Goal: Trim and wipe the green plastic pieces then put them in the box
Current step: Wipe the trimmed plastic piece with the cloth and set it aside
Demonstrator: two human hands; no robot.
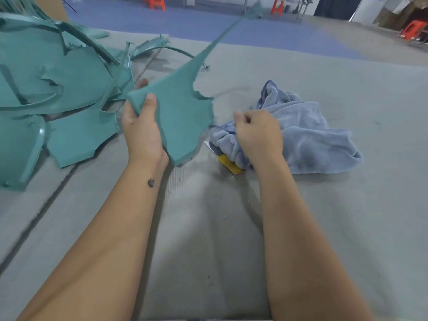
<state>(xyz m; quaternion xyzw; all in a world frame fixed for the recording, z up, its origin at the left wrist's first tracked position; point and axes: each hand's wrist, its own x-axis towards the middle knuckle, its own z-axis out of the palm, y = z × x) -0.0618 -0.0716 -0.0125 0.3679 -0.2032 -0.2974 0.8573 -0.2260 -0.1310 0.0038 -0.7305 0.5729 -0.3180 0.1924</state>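
My left hand [142, 128] grips a green plastic piece [183, 112] by its near corner, thumb on top, and holds it up above the table. The piece is flat with a long thin tail that stretches away to the upper right. My right hand [259, 135] is curled into a blue-grey cloth [308, 135] that lies bunched on the table to the right. Under the cloth's near edge pokes out a yellow-handled knife [228, 162] with a bare metal blade.
A pile of several more green plastic pieces [58, 93] covers the left of the grey felt table [208, 239]. A corner of a cardboard box [52, 6] shows at the top left. Orange stools stand on the blue floor beyond.
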